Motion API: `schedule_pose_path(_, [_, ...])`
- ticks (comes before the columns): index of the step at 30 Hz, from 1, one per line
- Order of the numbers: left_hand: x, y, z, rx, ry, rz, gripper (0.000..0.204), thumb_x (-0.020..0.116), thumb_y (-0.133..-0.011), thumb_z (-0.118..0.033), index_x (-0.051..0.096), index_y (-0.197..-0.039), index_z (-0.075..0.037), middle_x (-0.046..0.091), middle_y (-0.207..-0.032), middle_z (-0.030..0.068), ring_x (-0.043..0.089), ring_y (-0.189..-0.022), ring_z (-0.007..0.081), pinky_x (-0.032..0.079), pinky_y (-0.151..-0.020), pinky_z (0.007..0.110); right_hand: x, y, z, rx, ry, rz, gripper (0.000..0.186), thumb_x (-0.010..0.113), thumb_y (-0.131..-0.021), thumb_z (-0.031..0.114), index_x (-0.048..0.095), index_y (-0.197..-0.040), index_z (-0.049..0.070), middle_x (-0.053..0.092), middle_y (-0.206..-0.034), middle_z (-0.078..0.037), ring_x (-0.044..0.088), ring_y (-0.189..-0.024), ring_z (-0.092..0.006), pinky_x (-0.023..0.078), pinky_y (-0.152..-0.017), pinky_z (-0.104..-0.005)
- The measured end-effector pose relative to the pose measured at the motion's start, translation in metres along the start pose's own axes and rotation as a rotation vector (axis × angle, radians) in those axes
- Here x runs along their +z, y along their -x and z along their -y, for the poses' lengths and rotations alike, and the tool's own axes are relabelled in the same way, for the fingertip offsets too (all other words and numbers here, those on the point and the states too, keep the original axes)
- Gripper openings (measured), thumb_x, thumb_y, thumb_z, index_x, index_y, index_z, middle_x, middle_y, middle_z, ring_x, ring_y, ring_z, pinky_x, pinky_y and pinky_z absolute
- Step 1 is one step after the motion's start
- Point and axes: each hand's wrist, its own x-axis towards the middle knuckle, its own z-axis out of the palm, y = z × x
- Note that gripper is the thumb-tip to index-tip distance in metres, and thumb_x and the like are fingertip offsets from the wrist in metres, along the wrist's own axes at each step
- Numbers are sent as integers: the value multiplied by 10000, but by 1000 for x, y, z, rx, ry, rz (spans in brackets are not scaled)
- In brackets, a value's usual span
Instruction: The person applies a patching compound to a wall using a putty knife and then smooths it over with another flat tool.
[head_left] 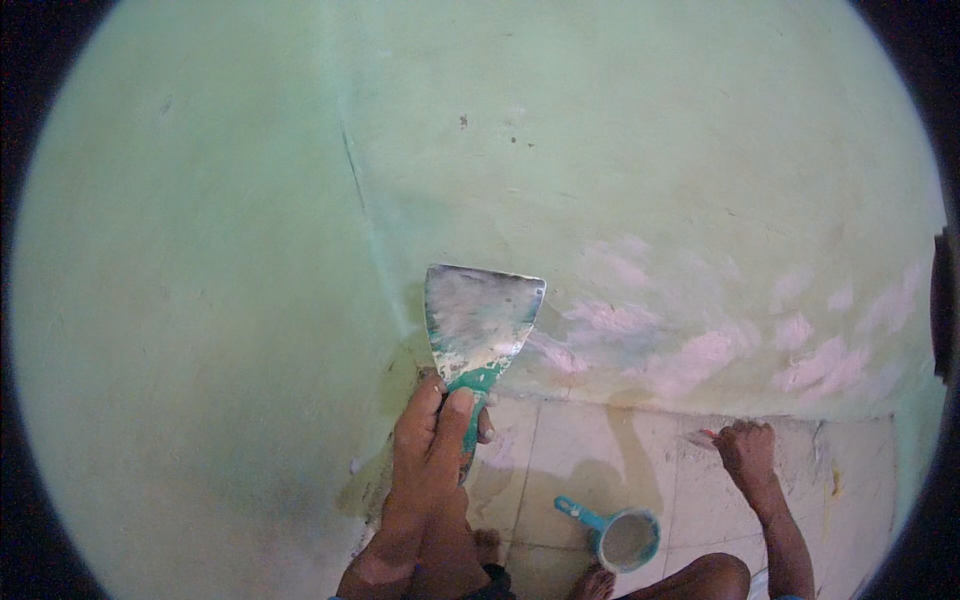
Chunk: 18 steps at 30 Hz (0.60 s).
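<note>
My left hand grips the green handle of a wide putty knife, its stained metal blade raised against the pale green wall near the inside corner. My right hand, low on the right by the base of the wall, is closed on a small scraper with a bit of red showing at its handle; most of that handle is hidden in my fingers. Between my arms a turquoise dipper with grey paste in it stands on the cream floor tiles.
Pink patches spread over the lower right of the wall, which shows small chips higher up and meets the tiles along a rough, dirty edge. My bent knee and bare foot are at the bottom, beside the dipper.
</note>
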Motion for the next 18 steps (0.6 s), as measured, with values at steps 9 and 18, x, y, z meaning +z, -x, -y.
schedule_pose_path(9, [59,12,-7,-96,415,-258,240,423,-978,-221,513,-1097,-34,580,-712,52,431,-487,40,354,-415,185,-99,-91,5,151,-1708,-33,264,596,-850,124,581,-1069,-21,603,-877,-55,575,-768,-136,489,-687,-295])
schedule_pose_path(18, [75,5,7,-23,353,-382,232,394,-988,-249,508,-1064,-62,567,-716,35,405,-490,30,335,-416,180,-195,-170,36,-142,-1424,-559,374,557,-887,120,502,-1234,-10,615,-1124,-89,613,-975,-221,492,-850,-332])
